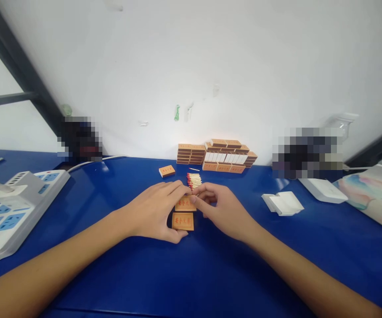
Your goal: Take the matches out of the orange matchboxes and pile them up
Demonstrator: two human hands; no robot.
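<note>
Two orange matchboxes lie one behind the other on the blue table: a near matchbox (pixel 183 221) and a far matchbox (pixel 183 204). My left hand (pixel 159 210) wraps round their left side, its thumb at the near box's front edge and its fingers at the far box's back edge. At the far box's right end is my right hand (pixel 219 205), with fingers curled and the thumb on the box. Just behind both hands lies a pile of red-tipped matches (pixel 194 180). A loose match (pixel 194 169) and a single matchbox (pixel 166 171) sit farther back.
Stacked matchboxes (pixel 224 155) stand against the wall. A white power strip (pixel 15 212) is at the left. To the right are white paper trays (pixel 282 203), a white box (pixel 323 191) and a colourful packet (pixel 372 194). Pixelated dark areas flank the back of the table (pixel 138 282).
</note>
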